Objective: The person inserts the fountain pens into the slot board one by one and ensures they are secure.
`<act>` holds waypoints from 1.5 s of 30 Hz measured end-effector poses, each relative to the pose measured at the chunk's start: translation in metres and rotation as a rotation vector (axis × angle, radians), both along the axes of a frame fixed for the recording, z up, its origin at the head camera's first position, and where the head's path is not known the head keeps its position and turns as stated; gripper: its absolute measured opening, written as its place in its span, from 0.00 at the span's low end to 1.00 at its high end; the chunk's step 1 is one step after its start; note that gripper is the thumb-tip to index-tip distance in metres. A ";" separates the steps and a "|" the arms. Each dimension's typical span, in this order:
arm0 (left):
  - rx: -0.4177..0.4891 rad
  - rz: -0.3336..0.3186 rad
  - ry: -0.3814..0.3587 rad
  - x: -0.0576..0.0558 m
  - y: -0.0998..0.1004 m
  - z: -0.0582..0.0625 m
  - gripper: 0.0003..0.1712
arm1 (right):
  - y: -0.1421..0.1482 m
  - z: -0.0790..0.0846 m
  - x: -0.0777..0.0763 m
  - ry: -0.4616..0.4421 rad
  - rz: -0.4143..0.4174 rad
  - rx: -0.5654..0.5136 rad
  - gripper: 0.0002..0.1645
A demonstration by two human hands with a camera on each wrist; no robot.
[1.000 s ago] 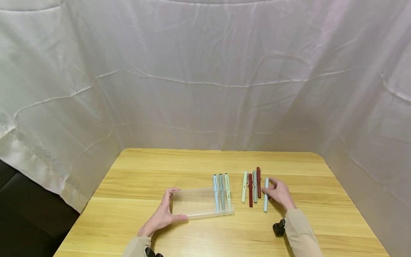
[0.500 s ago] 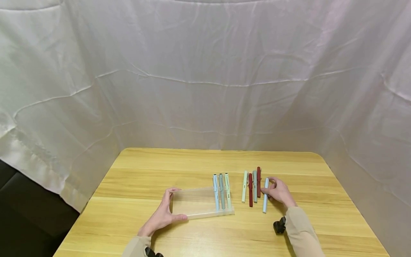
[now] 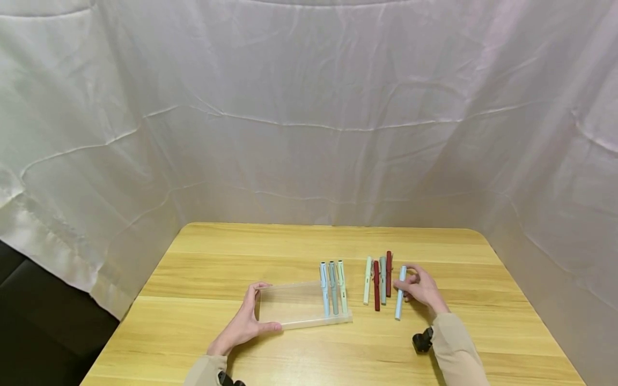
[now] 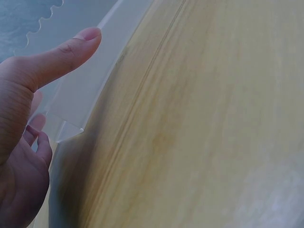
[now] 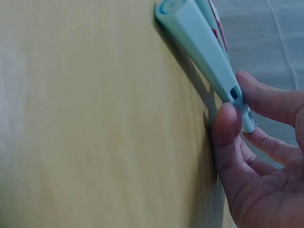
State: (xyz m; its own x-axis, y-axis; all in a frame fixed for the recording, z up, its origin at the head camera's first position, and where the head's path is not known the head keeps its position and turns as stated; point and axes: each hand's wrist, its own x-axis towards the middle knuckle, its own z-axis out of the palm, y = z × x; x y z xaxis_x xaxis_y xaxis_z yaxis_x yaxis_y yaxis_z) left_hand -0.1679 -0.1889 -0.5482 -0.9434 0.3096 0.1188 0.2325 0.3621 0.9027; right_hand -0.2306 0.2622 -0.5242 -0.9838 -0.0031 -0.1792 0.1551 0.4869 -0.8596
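Observation:
My left hand (image 3: pixel 246 320) grips the left end of a clear plastic pen tray (image 3: pixel 289 305), thumb along the front edge. The left wrist view shows the thumb (image 4: pixel 66 57) on the tray's clear wall and a scalloped edge behind it. Across the tray's right side lie a light blue pen (image 3: pixel 324 292), a grey-green pen (image 3: pixel 333 292) and a pale green pen (image 3: pixel 342 289). To the right, my right hand (image 3: pixel 424 289) pinches another light blue pen (image 3: pixel 399 305) between thumb and fingers. In the right wrist view this pen (image 5: pixel 204 52) slants, its near end close to the tabletop.
Between the tray and my right hand lie a pale green pen (image 3: pixel 367 281), a dark red pen (image 3: pixel 376 287), a grey-green pen (image 3: pixel 383 281) and another dark red pen (image 3: pixel 388 273), side by side on the wooden table (image 3: pixel 338 354). Pale curtains (image 3: pixel 309 161) hang behind.
The pen in my right hand has tilted slightly, its far end leaning further right. The right hand has shifted a little to the right. My left hand and the tray have stayed put.

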 end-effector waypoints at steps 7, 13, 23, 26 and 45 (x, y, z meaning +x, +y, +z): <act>0.004 -0.007 -0.003 0.001 0.000 0.000 0.57 | 0.000 0.001 0.002 -0.007 -0.011 -0.079 0.40; -0.001 0.002 0.010 0.000 0.000 -0.001 0.57 | -0.001 0.001 0.005 0.005 -0.018 -0.136 0.42; -0.003 0.004 0.009 0.000 0.000 -0.001 0.57 | 0.003 0.001 0.006 0.016 0.021 -0.228 0.44; -0.003 -0.001 0.014 0.000 0.000 -0.001 0.57 | 0.001 0.004 0.008 0.032 0.014 -0.235 0.42; 0.021 -0.007 -0.003 0.011 0.007 0.028 0.55 | -0.018 0.020 0.020 0.088 0.006 -0.316 0.37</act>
